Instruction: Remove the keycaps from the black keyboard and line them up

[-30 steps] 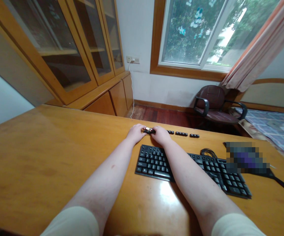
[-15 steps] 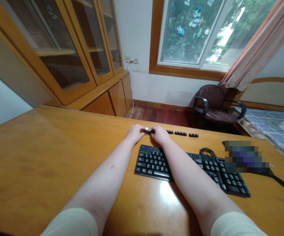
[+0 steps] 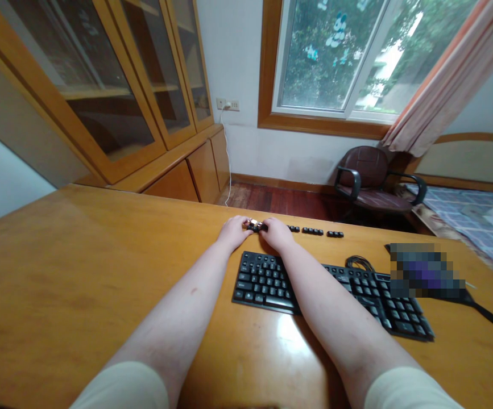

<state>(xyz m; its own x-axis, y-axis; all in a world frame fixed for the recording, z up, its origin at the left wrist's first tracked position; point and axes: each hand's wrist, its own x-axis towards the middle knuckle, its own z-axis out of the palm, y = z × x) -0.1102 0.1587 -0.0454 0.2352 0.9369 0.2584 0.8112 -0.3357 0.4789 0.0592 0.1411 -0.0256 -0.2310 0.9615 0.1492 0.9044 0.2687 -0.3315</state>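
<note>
Near the far edge of the desk (image 3: 114, 267), smooth varnished wood with a glossy sheen, the left hand (image 3: 232, 232) and right hand (image 3: 278, 234) meet at a dark block cluster (image 3: 255, 229). Cluster: black, small, key-like in shape; a shiny piece (image 3: 253, 222) shows at its top, too small to identify. Position: the cluster lies between the hands, at the right fingertips of the left and the left fingertips of the right. Both hands half-closed, fingers bent inward, touching the cluster; cannot tell whether either grips it. Keyboard (image 3: 263, 278): black, rectangular, plastic-looking, raised square keys; nearer the body than the hands, partly covered by the right forearm. Count: two hands; one keyboard; one coiled black cable (image 3: 359, 262) behind it; three further visible groups of black blocks (image 3: 313, 231) in a row to the right of the right hand, the nearest partly hidden; one dark object with a strap (image 3: 427, 272), pixelated, at right.
</note>
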